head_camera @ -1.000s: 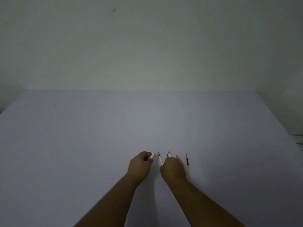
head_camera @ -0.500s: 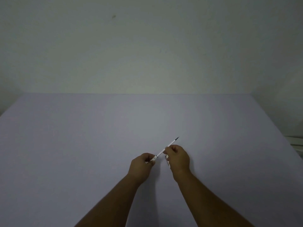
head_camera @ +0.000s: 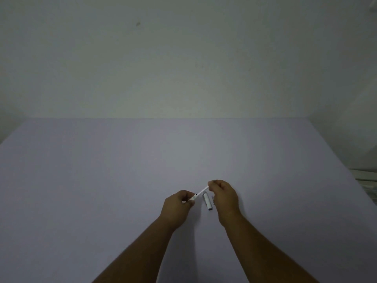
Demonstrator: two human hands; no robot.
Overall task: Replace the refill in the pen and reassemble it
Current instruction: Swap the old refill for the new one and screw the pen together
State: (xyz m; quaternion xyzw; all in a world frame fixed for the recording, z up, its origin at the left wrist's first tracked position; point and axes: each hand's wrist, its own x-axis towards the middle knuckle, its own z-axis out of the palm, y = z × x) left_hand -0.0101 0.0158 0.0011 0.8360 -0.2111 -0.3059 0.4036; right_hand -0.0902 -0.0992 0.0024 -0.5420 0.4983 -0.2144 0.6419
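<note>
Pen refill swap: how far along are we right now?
Done: the pen is apart; a white pen piece lies on the table. In hand: the left hand pinches a short white part, the right hand holds the refill bridging them, apparently mid-insertion. Left: seat the refill and refit the lying piece.

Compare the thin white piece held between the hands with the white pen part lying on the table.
The refill is held off the table between the left hand and right hand; the pen barrel lies on the table, untouched. The refill is thinner, the barrel thicker. The refill slants up to the right; the barrel points roughly toward the person. Both are white and slender.
</note>
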